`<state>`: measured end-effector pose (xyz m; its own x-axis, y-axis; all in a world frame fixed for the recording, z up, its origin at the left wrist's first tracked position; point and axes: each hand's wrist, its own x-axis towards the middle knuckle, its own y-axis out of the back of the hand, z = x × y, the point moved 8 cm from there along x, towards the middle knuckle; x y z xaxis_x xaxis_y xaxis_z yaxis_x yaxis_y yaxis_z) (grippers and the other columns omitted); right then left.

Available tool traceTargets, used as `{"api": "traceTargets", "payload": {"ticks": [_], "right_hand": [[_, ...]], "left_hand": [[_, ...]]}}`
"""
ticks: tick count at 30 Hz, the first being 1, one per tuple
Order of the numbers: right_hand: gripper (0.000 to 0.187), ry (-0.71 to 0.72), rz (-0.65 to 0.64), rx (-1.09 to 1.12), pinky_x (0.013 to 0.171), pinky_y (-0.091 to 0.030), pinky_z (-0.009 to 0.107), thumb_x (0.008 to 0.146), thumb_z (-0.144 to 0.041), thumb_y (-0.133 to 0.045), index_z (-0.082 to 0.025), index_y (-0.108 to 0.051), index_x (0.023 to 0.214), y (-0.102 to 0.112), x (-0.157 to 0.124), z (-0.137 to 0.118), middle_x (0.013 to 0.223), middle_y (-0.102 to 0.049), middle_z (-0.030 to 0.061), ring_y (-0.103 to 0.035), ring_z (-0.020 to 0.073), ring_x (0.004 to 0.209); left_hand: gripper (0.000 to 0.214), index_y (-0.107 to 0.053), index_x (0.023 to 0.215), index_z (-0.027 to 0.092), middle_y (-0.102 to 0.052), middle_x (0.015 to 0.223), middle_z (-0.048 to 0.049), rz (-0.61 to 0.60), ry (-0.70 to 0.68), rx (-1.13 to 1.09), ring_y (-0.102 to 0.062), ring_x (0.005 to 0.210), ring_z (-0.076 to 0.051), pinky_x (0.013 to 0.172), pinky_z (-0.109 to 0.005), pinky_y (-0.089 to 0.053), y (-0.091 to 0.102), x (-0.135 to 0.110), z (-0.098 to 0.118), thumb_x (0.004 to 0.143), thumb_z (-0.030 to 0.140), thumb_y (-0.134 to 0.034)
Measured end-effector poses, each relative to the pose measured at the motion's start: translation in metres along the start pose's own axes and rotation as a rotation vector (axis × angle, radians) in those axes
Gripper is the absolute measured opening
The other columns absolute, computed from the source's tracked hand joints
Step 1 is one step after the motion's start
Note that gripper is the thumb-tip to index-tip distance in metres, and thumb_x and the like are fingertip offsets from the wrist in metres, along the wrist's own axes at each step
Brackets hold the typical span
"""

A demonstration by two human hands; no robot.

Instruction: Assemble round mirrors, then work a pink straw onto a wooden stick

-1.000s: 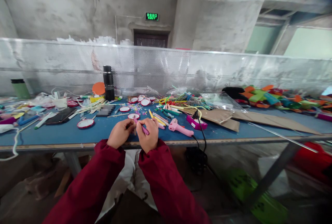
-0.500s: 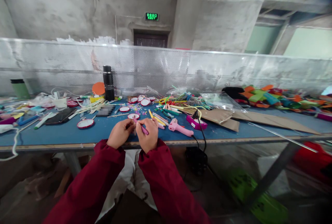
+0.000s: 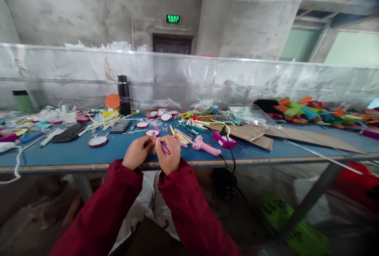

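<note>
Just over the table's front edge, my right hand (image 3: 171, 154) is closed around a purple marker-like pen (image 3: 165, 149), whose far end points up and left. Close beside it, my left hand (image 3: 137, 152) has thumb and fingers pinched together near the pen's tip. Whatever sits in that pinch is too small and covered to name. A round white disc with a red rim (image 3: 152, 132) lies right behind my fingertips. Several yellow and pink pens (image 3: 181, 137) rest just right of my right hand.
A pink glue gun (image 3: 204, 145) and a magenta box (image 3: 224, 139) with a black cable lie to the right. Brown cardboard (image 3: 308, 136) stretches beyond them. Behind stand a black bottle (image 3: 123, 96) and a perforated metal screen (image 3: 183, 78). Another red-rimmed disc (image 3: 98, 141) lies left.
Almost nothing differs. Both hands hold the same place and grip, and the pen stays at the same slant.
</note>
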<state>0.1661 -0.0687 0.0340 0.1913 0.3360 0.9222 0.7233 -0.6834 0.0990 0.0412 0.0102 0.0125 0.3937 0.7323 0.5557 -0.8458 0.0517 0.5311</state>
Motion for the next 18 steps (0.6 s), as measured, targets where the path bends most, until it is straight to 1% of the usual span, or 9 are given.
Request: {"api": "traceTargets", "payload": {"ticks": [5,14,18], "right_hand": [[0.010,-0.002,0.039,0.011,0.098,-0.037,0.039,0.090,-0.023,-0.056,-0.023,-0.059,0.080,0.0028,-0.0002,0.0009,0.078,-0.069,-0.0004,-0.063,0.0168,0.078],[0.011,0.012,0.000,-0.011,0.099,-0.036,0.039,0.090,-0.024,-0.057,-0.023,-0.059,0.079,0.0000,0.0007,-0.0021,0.077,-0.069,-0.0010,-0.063,0.0165,0.077],[0.011,0.012,0.036,0.002,0.097,-0.038,0.039,0.090,-0.024,-0.056,-0.023,-0.058,0.080,0.0031,0.0013,-0.0019,0.077,-0.070,0.0000,-0.064,0.0172,0.078]], "left_hand": [[0.030,-0.061,0.074,0.019,-0.062,0.068,-0.0002,0.007,-0.011,0.005,-0.054,0.065,-0.015,0.063,-0.025,-0.040,-0.0003,0.0005,0.0003,0.090,0.041,-0.053],[0.024,-0.061,0.075,0.018,-0.063,0.070,-0.0005,-0.004,-0.010,0.007,-0.054,0.067,-0.015,0.065,-0.025,-0.040,0.0005,-0.0002,0.0033,0.089,0.036,-0.052],[0.026,-0.061,0.073,0.019,-0.062,0.068,0.0003,0.007,-0.006,0.021,-0.053,0.065,-0.014,0.063,-0.024,-0.039,0.0009,-0.0002,0.0022,0.090,0.037,-0.053]]}}
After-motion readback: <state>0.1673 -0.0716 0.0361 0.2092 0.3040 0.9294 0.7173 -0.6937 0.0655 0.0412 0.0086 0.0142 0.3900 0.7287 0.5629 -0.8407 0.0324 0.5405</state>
